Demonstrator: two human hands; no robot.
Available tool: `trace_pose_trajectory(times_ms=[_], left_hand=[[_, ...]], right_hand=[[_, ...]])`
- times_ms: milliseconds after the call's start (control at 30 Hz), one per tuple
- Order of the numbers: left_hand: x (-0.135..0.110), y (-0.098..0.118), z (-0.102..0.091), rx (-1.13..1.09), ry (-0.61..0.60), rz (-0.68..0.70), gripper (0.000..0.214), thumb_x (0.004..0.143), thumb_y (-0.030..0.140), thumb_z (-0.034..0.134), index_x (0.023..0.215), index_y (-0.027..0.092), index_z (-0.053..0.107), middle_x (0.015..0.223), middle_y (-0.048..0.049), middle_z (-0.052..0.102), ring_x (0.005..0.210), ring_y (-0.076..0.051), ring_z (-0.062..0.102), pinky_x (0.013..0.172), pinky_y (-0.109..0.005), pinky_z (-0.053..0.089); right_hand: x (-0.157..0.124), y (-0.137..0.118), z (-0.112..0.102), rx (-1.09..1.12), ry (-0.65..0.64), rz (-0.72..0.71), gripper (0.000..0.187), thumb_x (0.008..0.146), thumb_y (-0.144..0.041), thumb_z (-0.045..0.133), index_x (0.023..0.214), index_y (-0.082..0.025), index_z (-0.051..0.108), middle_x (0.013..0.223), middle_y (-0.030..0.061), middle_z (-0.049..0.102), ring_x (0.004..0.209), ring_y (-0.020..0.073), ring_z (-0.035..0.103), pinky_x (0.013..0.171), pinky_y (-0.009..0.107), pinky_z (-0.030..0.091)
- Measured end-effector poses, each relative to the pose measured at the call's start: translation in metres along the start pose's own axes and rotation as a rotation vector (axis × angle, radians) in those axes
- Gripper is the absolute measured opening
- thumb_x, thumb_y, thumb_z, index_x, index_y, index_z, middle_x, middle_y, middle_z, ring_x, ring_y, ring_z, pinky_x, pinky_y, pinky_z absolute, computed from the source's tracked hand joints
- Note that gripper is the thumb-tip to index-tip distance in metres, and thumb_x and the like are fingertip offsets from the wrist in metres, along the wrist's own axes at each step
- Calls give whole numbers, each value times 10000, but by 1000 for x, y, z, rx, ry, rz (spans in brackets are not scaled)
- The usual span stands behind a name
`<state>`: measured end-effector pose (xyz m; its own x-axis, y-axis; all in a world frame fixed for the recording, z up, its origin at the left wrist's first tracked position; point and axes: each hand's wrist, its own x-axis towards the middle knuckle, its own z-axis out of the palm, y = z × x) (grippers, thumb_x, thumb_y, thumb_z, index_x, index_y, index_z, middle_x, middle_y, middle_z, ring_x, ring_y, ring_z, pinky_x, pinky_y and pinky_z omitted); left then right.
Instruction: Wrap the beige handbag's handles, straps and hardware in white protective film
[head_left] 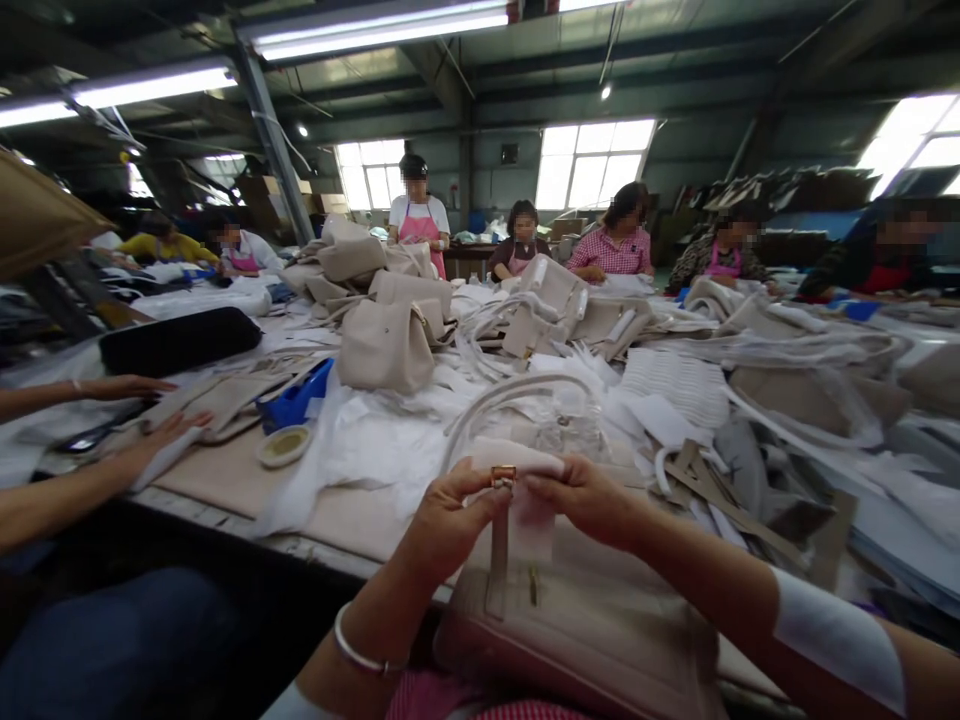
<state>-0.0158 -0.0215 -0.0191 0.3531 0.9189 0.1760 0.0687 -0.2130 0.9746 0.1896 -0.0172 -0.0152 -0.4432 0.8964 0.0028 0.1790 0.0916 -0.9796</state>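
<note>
Low in the middle of the view, the person's two hands meet above a beige handbag (pixel 585 630) that lies at six o'clock, against the near edge of the table (pixel 352 520). The left hand (pixel 450 520) rises from seven o'clock with the wrist bent inward and a silver bangle (pixel 360 652) round the forearm. Its thumb and forefinger are drawn into a narrow pinch on a small gold-coloured metal buckle (pixel 502 476). The right hand (pixel 585 495) reaches in from four o'clock, knuckles up and forearm sloping down toward the corner. Its fingertips are closed on a white wrap (pixel 536 530) just beside the buckle, at its three o'clock. From the buckle a strap (pixel 499 560) hangs straight down to the handbag at six o'clock, with the wrap touching its right side. Any stamp or lettering on the buckle is too small to read, and nothing legible shows on the bag. At nine o'clock a co-worker's hands (pixel 161 440) lie flat and open on pale cut pieces. Just past them, toward ten o'clock of the buckle, stand a blue tape dispenser (pixel 296 395) and a round tin (pixel 283 445). A black pouch (pixel 180 340) lies farther out the same way. At eleven o'clock finished bags (pixel 386 345) are heaped, and more people sit along the far side at twelve.
</note>
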Motion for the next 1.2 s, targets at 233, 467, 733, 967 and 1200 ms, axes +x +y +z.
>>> trace_pose_trajectory(times_ms=[233, 467, 733, 967, 1200], left_hand=[[0, -7, 0, 52, 58, 87, 212, 820, 247, 686, 1010, 222, 776, 1176, -77, 681, 1253, -256, 517, 1088, -374, 397], [2, -18, 3, -66, 251, -48, 1015, 750, 344, 783, 1551, 252, 165, 907, -1, 698, 804, -171, 663, 768, -306, 537], [9, -7, 2, 57, 300, 60, 995, 698, 251, 816, 1521, 263, 257, 838, 53, 619, 721, -118, 629, 682, -233, 525], [19, -1, 0, -14, 270, 74, 997, 687, 223, 815, 1516, 249, 262, 904, 29, 617, 772, -142, 656, 696, -255, 555], [16, 6, 1, 82, 275, 142, 989, 674, 202, 824, 1509, 287, 302, 941, 16, 594, 737, -126, 616, 677, -249, 540]], right_hand=[[2, 14, 20, 28, -51, 15, 212, 870, -343, 553, 826, -152, 635, 697, 4, 618, 586, 132, 546, 574, 249, 427], [5, 4, 10, 25, -45, -36, 337, 846, -460, 615, 947, -151, 704, 819, 22, 653, 727, 154, 531, 686, 270, 411], [17, -9, 10, 6, 129, 44, 575, 807, -700, 559, 705, -137, 608, 570, -12, 475, 517, 100, 376, 508, 250, 290], [22, -12, 13, 58, 199, -5, 558, 802, -690, 572, 644, -155, 536, 560, -6, 508, 500, 99, 410, 503, 250, 311], [24, -19, 10, 88, 182, 24, 443, 765, -572, 694, 714, -139, 620, 581, -11, 525, 514, 99, 418, 494, 245, 306]])
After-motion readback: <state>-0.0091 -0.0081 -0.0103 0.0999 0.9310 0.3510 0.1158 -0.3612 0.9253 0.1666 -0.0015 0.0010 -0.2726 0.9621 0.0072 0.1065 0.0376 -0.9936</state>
